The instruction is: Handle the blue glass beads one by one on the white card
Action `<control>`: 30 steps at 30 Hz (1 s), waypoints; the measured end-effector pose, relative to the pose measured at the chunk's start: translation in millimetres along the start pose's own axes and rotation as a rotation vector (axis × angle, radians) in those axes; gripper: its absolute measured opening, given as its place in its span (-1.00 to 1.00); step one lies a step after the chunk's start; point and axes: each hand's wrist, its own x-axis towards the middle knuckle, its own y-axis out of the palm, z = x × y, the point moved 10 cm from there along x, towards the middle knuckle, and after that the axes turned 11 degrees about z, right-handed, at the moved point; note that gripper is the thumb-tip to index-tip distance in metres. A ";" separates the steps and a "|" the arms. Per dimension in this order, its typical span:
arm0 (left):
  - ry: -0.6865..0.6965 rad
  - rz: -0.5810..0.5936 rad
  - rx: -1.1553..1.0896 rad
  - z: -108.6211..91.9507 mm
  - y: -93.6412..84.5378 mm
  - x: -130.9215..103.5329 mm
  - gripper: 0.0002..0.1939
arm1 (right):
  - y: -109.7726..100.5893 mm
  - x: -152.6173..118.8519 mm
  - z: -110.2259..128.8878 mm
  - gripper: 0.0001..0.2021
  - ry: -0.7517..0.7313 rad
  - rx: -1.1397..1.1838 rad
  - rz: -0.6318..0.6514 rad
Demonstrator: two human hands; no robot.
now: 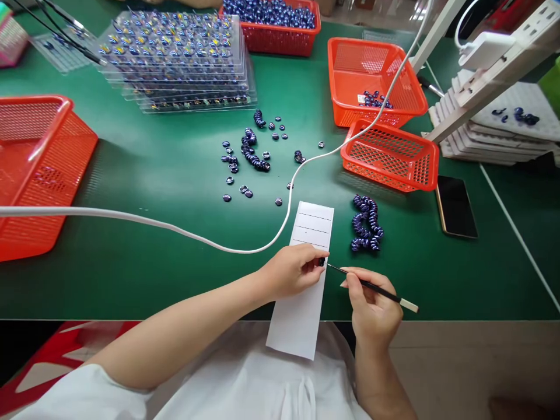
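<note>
Two hands, both loaded. The left hand pinches a small dark piece between thumb and fingertips, over the paper strip, close to its right edge. The right hand grips a thin tool pen-style: black shaft, pale butt end, narrow tip pointing at the piece. Tip looks to be at or just beside the piece; can't tell if it touches. Type of tip: too small to call.

Handling, all by judgement. Piece: tiny, probably very light, hard and stiff. Glossy look on its likely siblings, the loose dark pieces on the green table, suggests a slick surface, so a squeeze off-centre could shoot it out. Best hold is by opposite edges, fingertips only, leaving the side facing the tool free. Fragility unclear; a coated face might scratch, so light tip pressure.

Tool: light, rigid shaft, slim tip probably the weak spot. Holding the shaft ahead of the butt, as here, gives fine control.

Paper strip: thin, flexible, ruled with cross lines at the far end; near end hangs past the table edge, so it likely slides or creases if nudged. Hold it flat by the part on the table.

Dark cluster, right of the strip: pieces packed in curved rows, likely to scatter if bumped. White cable passes near the strip's far end.
</note>
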 end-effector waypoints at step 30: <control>0.019 0.028 0.062 -0.9 3.7 0.2 -0.73 | 4.2 0.0 6.8 -0.95 -0.021 -0.145 0.025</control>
